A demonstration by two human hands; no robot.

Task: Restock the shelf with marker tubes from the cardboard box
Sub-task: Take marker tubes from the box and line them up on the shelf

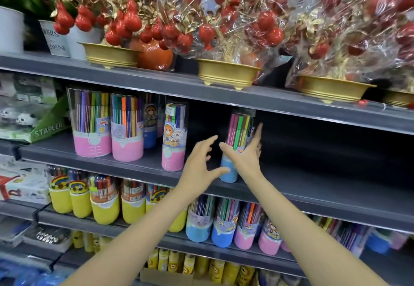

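Note:
A blue-based marker tube (238, 128) stands upright on the grey middle shelf (313, 180). My right hand (244, 153) is wrapped round its middle, thumb on the left, fingers reaching up its right side. My left hand (201, 162) hovers just left of the tube with fingers spread, thumb close to the blue base, holding nothing. Three pink-based marker tubes (173, 137) and a blue one behind them stand further left on the same shelf. A cardboard box (165, 276) shows at the bottom edge.
The middle shelf right of the held tube is bare and dark. Gold pots (226, 72) with wrapped red fruit decorations overhang the shelf above. Yellow, blue and pink marker tubes (105, 205) fill the shelf below. A stapler box (48, 126) sits at the left.

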